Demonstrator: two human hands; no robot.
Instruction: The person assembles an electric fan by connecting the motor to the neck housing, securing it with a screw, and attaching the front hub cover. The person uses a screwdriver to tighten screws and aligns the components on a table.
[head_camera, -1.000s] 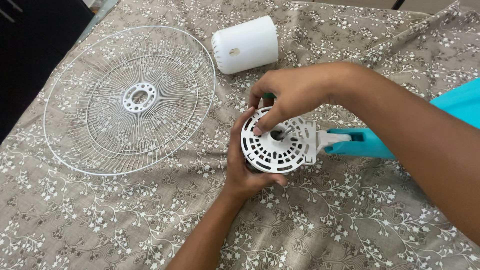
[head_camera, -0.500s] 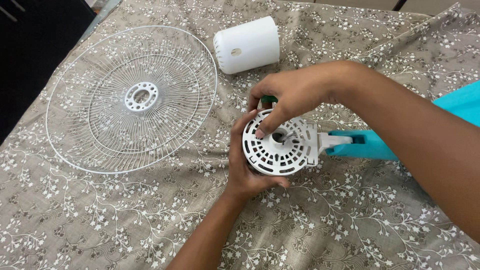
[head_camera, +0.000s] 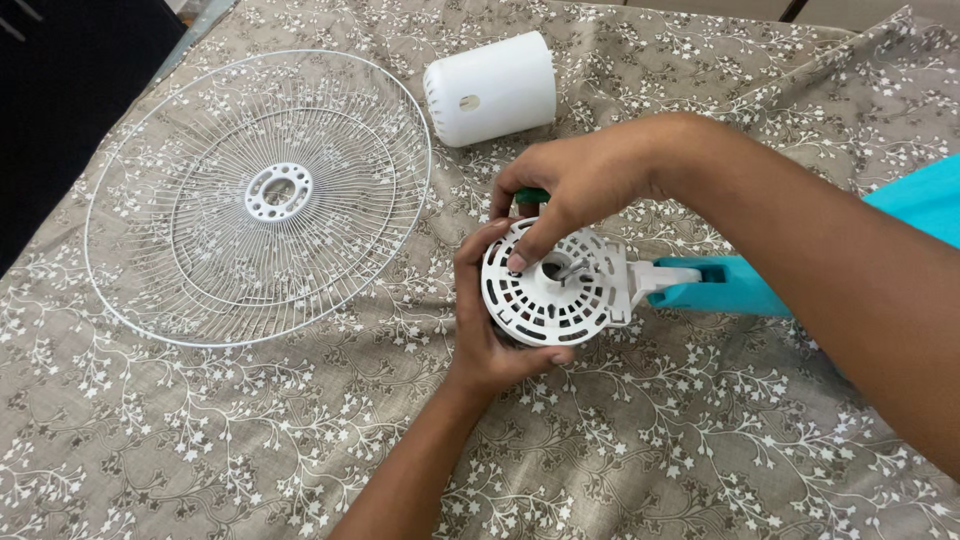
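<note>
A round white plastic fan motor cover (head_camera: 553, 287), full of slots, sits at the middle of a cloth-covered table, its flat face turned up and a short metal shaft (head_camera: 570, 268) poking from its centre. It joins a teal fan stand (head_camera: 725, 287) that runs off to the right. The left hand (head_camera: 485, 325) cups the cover from below and the left side, fingers curled around its rim. The right hand (head_camera: 580, 190) comes over the top, fingers bent together; its fingertips press on the cover's face near the shaft, and a small green object (head_camera: 531, 196) shows under the palm, though whether it is gripped cannot be told. Behind, near the far edge, a white plastic cylinder housing (head_camera: 490, 88) lies on its side. To the left lies a large round white wire fan guard (head_camera: 258, 198), flat on the cloth. The tablecloth (head_camera: 650, 440) is grey-brown with white flowering branches. Beyond its left edge the room falls away dark (head_camera: 60, 70).
</note>
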